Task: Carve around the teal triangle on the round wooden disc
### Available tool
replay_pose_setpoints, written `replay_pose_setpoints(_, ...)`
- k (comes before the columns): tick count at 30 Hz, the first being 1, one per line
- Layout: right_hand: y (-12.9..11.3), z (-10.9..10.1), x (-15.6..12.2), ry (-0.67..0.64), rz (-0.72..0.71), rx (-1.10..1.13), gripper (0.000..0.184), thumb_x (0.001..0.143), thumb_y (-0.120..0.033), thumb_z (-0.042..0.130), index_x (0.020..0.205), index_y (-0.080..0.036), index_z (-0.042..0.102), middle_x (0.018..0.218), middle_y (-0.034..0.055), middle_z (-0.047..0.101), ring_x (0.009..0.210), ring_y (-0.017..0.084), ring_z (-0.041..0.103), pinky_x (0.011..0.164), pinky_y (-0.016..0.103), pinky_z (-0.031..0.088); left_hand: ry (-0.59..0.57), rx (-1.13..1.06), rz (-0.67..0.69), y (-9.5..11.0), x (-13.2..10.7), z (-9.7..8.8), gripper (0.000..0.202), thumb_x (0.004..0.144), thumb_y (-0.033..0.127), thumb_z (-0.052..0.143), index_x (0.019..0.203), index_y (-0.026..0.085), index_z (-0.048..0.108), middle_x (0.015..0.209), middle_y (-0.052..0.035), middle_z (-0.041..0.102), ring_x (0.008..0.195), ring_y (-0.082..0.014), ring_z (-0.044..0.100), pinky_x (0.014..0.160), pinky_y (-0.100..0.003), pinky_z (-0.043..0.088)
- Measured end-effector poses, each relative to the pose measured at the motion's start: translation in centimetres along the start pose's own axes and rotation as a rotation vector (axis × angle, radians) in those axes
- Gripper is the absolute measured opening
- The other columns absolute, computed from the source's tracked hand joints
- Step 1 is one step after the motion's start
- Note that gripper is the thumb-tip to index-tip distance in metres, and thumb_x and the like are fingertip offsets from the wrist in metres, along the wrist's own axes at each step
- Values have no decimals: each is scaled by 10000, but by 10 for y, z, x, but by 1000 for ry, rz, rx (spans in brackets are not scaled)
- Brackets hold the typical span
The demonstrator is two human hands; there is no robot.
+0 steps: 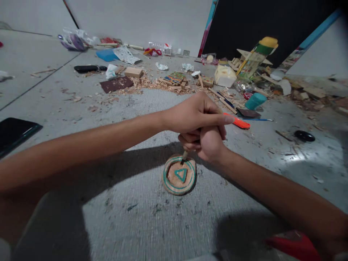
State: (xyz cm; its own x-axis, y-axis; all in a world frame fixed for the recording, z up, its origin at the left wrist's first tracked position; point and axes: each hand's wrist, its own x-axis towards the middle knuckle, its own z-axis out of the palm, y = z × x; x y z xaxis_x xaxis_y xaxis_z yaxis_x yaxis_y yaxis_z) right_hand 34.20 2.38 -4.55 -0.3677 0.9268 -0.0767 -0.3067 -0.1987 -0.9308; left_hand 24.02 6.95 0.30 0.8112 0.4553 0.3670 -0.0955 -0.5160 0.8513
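A round wooden piece (170,186) with a small corner at its upper right lies flat on the floor. Green rings run around its rim, and a green triangle outline marks its recessed middle. My right hand (210,145) is closed around a chisel (185,155), whose blade tip meets the recess just above the triangle. Over the right fist, my left hand (193,112) is wrapped in line with the chisel, its thumb stretched across to the right. The upper handle is hidden by both hands.
An orange-handled cutter (240,123) lies beyond my thumb. Wood shavings (152,84), a brown sandpaper sheet (116,84), a wood block (133,72) and a teal container (255,101) are farther back. At left is a dark phone (17,132); at right, a black oval object (304,136).
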Motion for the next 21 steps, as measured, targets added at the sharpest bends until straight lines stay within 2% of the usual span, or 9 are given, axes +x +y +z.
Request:
replay_pose_setpoints(2, -2, -1, 1, -10, -19, 7, 679, 984, -703, 369, 493, -243, 278, 412, -86, 193, 326, 61, 191, 326, 208, 226, 19, -115, -112, -9, 2, 0, 286, 952, 249, 654, 747, 109, 795, 755, -64, 802, 677, -107, 728, 622, -148, 551)
replay_pose_setpoints(3, -1, -2, 3, -22, -20, 8, 691, 980, -720, 344, 483, -244, 289, 407, -84, 198, 315, 64, 210, 326, 212, 245, 39, -171, -192, -14, 1, 0, 276, 945, 249, 653, 751, 110, 791, 750, -62, 800, 616, -96, 709, 562, -141, 530)
replay_pose_setpoints(5, 2, -3, 5, -55, -15, 1, 722, 973, -754, 284, 462, -244, 321, 400, -72, 220, 300, 78, 275, 329, 226, 298, 71, -244, -336, -23, -1, 2, 288, 952, 288, 630, 792, 111, 790, 726, -57, 793, 429, -66, 603, 406, -138, 431)
replay_pose_setpoints(7, 7, -4, 7, -83, -25, -9, 749, 963, -780, 244, 451, -244, 353, 396, -60, 244, 300, 95, 331, 333, 242, 343, 62, -257, -396, -27, -4, 3, 315, 965, 328, 605, 835, 110, 792, 705, -56, 785, 325, -51, 500, 330, -146, 355)
replay_pose_setpoints(9, 12, -3, 7, -101, -57, -15, 760, 942, -807, 249, 445, -245, 362, 395, -52, 258, 302, 100, 337, 326, 249, 354, 45, -254, -396, -23, -8, 3, 292, 958, 312, 626, 837, 107, 795, 728, -58, 790, 376, -60, 555, 359, -140, 400)
replay_pose_setpoints(11, 14, 1, 3, -128, -92, -20, 760, 905, -842, 302, 439, -244, 362, 397, -49, 269, 305, 95, 316, 314, 249, 335, 39, -243, -352, -12, -13, 3, 224, 936, 249, 669, 824, 106, 801, 783, -56, 799, 537, -74, 666, 462, -116, 483)
replay_pose_setpoints(14, 6, 10, -10, -190, -114, -27, 727, 837, -846, 459, 450, -239, 363, 415, -47, 294, 323, 86, 294, 308, 239, 266, 21, -157, -175, 12, -19, 1, 180, 937, 172, 674, 844, 94, 807, 804, -49, 796, 730, -89, 722, 643, -106, 555)
replay_pose_setpoints(17, -9, 19, -24, -227, -134, -30, 661, 806, -716, 628, 473, -235, 319, 434, -70, 244, 343, 65, 227, 335, 225, 152, -36, -78, -66, 34, -22, 0, 179, 959, 162, 647, 887, 97, 798, 876, -53, 802, 846, -129, 744, 740, -152, 586)
replay_pose_setpoints(21, -22, 28, -37, -195, -183, -39, 582, 811, -508, 677, 501, -224, 275, 482, -75, 193, 418, 62, 166, 408, 235, 127, -71, 1, -57, 51, -25, 1, 219, 980, 197, 623, 837, 142, 779, 883, -11, 794, 887, -151, 752, 722, -172, 575)
